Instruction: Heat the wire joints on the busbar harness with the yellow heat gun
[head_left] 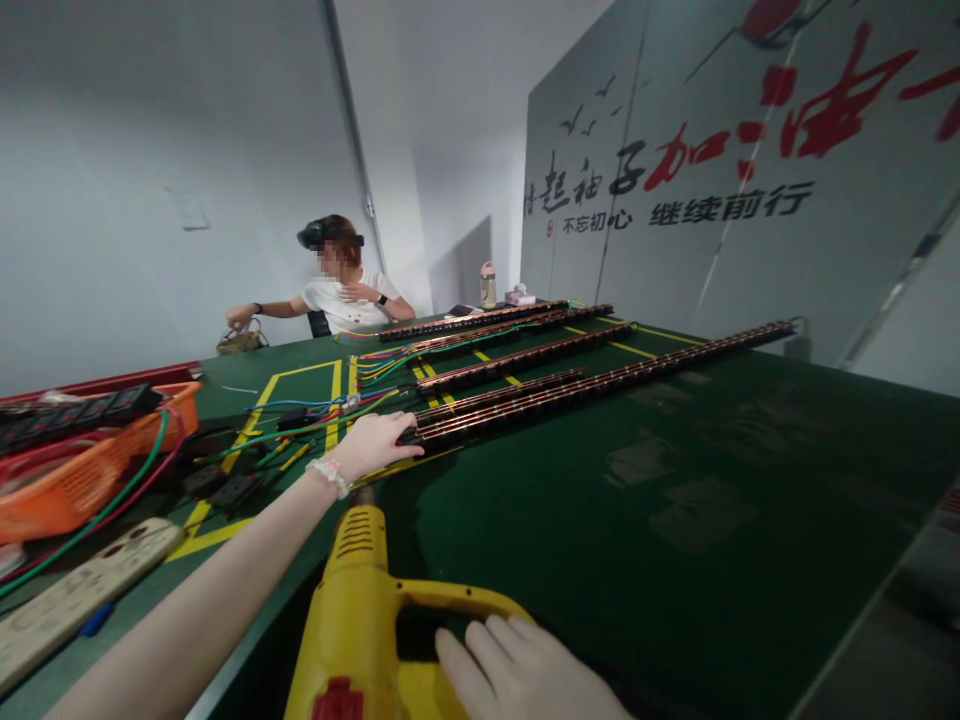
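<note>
Copper-striped rail (600, 385) lies on the green table (600, 580), right of centre and ahead of the person. Long axis runs diagonally, near end at the left hand (379, 440), far end pointing away and right toward the lettered wall panel (675, 120). Left hand pinches the near end, fingers over the top, grip narrow; whether it also touches the shorter rail (510, 394) just behind, can't tell. Shorter rail roughly parallel.

Yellow heat gun (352, 585) at bottom centre, in the right hand (521, 665), fingers curled round the handle; exact finger closure partly hidden. Barrel axis runs away from the person, nozzle pointing forward and slightly right, toward the near rail end, just below the left wrist in view.

More rails (525, 357) farther back, similar slant, coloured wires (382, 370) at their left ends. Orange basket (56, 512) and power strip (82, 595) at left. Seated co-worker (356, 305) across the table.
</note>
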